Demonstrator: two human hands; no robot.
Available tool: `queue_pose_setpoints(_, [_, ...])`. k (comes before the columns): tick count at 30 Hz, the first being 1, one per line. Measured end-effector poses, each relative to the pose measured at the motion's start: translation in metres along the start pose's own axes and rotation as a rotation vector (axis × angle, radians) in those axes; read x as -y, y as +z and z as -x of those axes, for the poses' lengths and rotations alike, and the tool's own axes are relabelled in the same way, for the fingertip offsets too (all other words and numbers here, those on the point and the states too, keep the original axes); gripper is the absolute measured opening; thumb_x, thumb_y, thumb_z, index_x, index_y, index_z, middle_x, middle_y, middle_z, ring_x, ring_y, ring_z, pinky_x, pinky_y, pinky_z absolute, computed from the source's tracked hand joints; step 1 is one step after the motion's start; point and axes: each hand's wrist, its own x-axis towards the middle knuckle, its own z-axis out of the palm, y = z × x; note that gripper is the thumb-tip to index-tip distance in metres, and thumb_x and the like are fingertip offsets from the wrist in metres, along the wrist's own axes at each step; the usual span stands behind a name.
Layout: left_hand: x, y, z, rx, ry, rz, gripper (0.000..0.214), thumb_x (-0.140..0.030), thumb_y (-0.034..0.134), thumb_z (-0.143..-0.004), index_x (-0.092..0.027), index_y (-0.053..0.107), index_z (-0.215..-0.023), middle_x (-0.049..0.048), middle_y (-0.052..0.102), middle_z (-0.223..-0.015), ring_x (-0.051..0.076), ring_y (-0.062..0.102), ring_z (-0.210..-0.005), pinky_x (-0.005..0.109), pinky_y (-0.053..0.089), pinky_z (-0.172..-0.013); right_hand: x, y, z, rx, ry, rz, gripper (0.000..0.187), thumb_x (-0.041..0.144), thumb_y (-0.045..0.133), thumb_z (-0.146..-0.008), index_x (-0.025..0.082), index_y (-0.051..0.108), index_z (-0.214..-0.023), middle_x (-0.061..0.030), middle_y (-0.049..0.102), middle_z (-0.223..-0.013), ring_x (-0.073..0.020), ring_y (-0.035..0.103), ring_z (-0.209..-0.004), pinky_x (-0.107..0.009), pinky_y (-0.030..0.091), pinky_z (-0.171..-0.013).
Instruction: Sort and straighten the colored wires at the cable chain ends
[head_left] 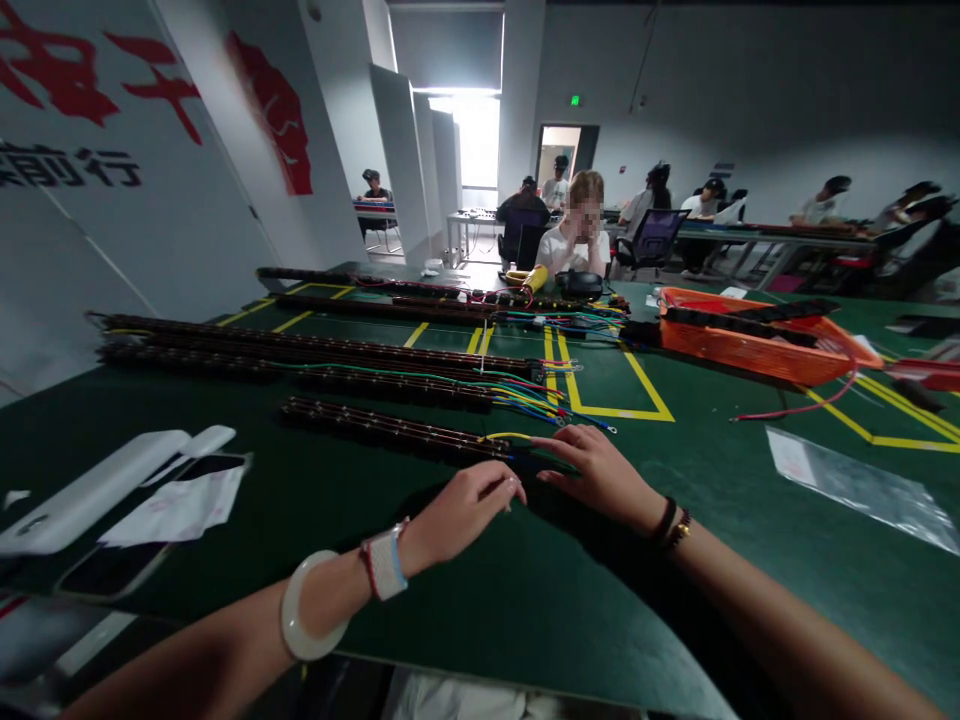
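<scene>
A short dark wire harness (397, 425) with light ties along it lies on the green table, nearest to my hands. My right hand (604, 475) hovers at its right end with fingers stretched out and thumb apart. Its index fingertip meets the end of a thin yellow wire (510, 436) there; no grip on it is visible. My left hand (469, 505) is just below the harness end, fingers bent and drawn together with the thumb. Whatever is between them, if anything, is too small to make out. Longer harnesses (337, 368) with coloured wire ends (529, 402) lie beyond.
An orange tray (739, 355) holding dark bundles sits at the right, near a clear plastic bag (862, 490). A white device (90, 490), papers (180, 505) and a phone (112, 570) lie at the left. Across the table sits a person (574, 245); others work behind.
</scene>
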Motion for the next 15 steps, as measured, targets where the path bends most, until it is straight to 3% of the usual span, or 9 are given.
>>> queue_pose_setpoints(2, [0.015, -0.023, 0.012, -0.278, -0.023, -0.152, 0.022, -0.035, 0.043, -0.087, -0.023, 0.062, -0.089, 0.0042, 0.058, -0.099, 0.020, 0.052, -0.101, 0.037, 0.040, -0.093, 0.007, 0.004, -0.010, 0.001, 0.003, 0.003, 0.057, 0.051, 0.056, -0.083, 0.022, 0.048, -0.132, -0.0113, 0.056, -0.111, -0.0242, 0.052, -0.099, -0.040, 0.043, -0.088])
queue_pose_setpoints(4, [0.040, -0.048, 0.023, -0.630, -0.110, -0.218, 0.020, -0.032, 0.053, -0.080, -0.024, 0.059, -0.097, 0.0049, 0.054, -0.108, 0.022, 0.048, -0.110, 0.039, 0.039, -0.096, 0.014, 0.011, -0.020, 0.023, -0.013, 0.003, 0.065, 0.054, 0.058, -0.080, 0.022, 0.043, -0.135, -0.0118, 0.054, -0.117, -0.0267, 0.049, -0.105, -0.044, 0.039, -0.093])
queue_pose_setpoints(8, [0.103, -0.097, 0.040, -1.061, -0.236, -0.172, 0.049, -0.025, 0.062, -0.069, -0.023, 0.044, -0.114, 0.0080, 0.037, -0.131, 0.025, 0.029, -0.132, 0.044, 0.018, -0.112, 0.019, 0.026, -0.037, 0.050, -0.011, 0.023, 0.064, 0.051, 0.061, -0.079, 0.021, 0.045, -0.133, -0.0120, 0.053, -0.118, -0.0272, 0.048, -0.105, -0.043, 0.038, -0.094])
queue_pose_setpoints(11, [0.134, -0.121, 0.044, -1.113, -0.280, 0.013, 0.062, -0.025, 0.064, -0.068, -0.024, 0.034, -0.122, 0.0099, 0.028, -0.141, 0.025, 0.021, -0.138, 0.041, 0.017, -0.113, 0.017, 0.033, -0.047, 0.073, -0.004, 0.017, 0.053, 0.045, 0.062, -0.080, 0.020, 0.051, -0.125, -0.0107, 0.056, -0.112, -0.0253, 0.049, -0.101, -0.040, 0.039, -0.091])
queue_pose_setpoints(15, [0.140, -0.129, 0.037, -1.034, -0.379, 0.139, 0.075, -0.025, 0.063, -0.070, -0.024, 0.021, -0.133, 0.0163, 0.019, -0.148, 0.027, 0.015, -0.140, 0.043, 0.020, -0.111, 0.013, 0.035, -0.054, 0.096, -0.011, -0.006, 0.041, 0.040, 0.065, -0.079, 0.020, 0.055, -0.114, -0.0076, 0.060, -0.102, -0.0230, 0.051, -0.096, -0.038, 0.038, -0.089])
